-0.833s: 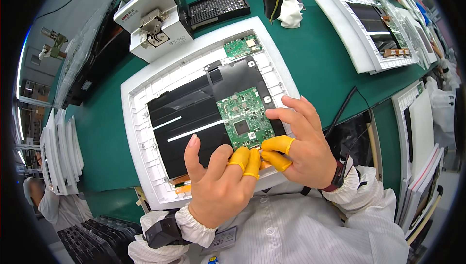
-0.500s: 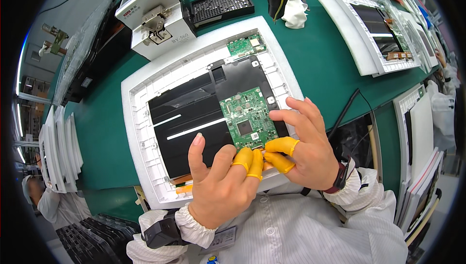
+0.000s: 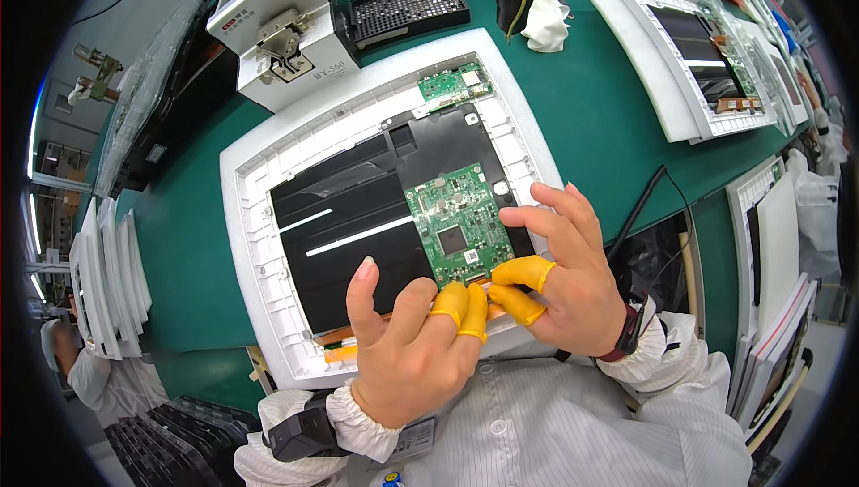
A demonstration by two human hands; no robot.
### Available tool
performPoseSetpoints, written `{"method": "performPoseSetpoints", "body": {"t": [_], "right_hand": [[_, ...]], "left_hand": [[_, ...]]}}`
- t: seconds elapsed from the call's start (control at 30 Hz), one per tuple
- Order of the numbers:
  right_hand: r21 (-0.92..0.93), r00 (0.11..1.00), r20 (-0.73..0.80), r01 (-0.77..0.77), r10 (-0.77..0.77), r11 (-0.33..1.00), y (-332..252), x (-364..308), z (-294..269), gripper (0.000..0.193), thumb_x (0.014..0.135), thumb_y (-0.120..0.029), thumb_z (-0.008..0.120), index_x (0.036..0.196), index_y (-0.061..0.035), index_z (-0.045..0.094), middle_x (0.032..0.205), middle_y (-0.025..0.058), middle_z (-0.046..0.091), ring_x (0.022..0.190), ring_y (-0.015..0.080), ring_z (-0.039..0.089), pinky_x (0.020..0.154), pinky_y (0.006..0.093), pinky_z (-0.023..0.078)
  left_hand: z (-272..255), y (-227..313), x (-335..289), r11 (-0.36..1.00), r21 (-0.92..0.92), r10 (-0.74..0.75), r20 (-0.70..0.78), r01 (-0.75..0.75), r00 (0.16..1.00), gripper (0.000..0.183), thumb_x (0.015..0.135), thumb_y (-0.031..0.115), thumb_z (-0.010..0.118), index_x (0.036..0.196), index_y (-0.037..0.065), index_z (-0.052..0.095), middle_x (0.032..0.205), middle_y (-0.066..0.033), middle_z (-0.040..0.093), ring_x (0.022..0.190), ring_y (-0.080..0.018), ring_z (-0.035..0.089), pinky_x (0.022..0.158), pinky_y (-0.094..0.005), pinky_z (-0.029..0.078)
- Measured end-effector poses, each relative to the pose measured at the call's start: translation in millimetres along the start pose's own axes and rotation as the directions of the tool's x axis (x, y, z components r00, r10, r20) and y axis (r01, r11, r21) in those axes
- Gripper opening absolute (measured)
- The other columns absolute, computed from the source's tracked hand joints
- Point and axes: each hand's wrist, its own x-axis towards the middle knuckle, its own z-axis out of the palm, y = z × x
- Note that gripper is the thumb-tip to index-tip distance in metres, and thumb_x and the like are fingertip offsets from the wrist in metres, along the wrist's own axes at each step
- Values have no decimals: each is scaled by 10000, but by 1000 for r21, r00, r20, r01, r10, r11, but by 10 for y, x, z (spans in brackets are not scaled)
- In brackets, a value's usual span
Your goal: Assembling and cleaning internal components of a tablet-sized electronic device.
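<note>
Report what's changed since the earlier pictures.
The left hand has eased very slightly toward the body. Nothing was visibly picked up or released. The right hand stays at the green circuit board, which lies inside the white frame as before.

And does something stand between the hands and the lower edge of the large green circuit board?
Nothing visible: yellow-covered fingertips of the left hand and right hand are at the lower edge of the large green circuit board, hiding exact contact.
</note>
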Motion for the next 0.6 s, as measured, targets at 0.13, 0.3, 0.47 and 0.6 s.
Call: {"method": "performPoseSetpoints", "body": {"t": [0.13, 0.3, 0.47, 0.6], "right_hand": [[9, 1000, 3, -4, 4, 1000, -13, 10, -3, 173, 655, -138, 821, 776, -66, 721, 1312, 96, 588, 1343, 356, 442, 1134, 590, 299], [18, 1000, 0, -2, 2, 1000, 0, 4, 6, 182, 672, -151, 820, 791, -71, 707, 1310, 93, 588, 1343, 354, 442, 1135, 589, 300], [13, 1000, 10, -8, 8, 1000, -9, -1, -8, 193, 682, -145, 813, 848, -79, 741, 1324, 93, 580, 1347, 356, 438, 1143, 585, 289], [-22, 997, 79, -11, 12, 1000, -44, 27, -42, 289, 687, -133, 800, 974, -102, 782, 1392, 109, 529, 1384, 357, 392, 1162, 586, 252]], "left_hand": [[84, 10, -17, 999, -43, -35, -90, 32, 995, 137, 745, 156, 768, 685, 113, 652, 723, -8, 586, 861, -211, 643, 1121, -681, 223], [98, 16, -26, 998, -40, -46, -83, 43, 995, 132, 750, 159, 768, 696, 111, 657, 737, -4, 597, 865, -207, 644, 1130, -675, 216], [80, 11, -32, 998, -52, -45, -81, 41, 996, 145, 750, 160, 768, 679, 114, 650, 718, -5, 587, 865, -208, 645, 1131, -675, 216], [71, 6, -43, 999, -42, -37, -73, 34, 997, 167, 754, 158, 768, 663, 117, 634, 686, -8, 551, 856, -212, 645, 1129, -676, 220]]}}
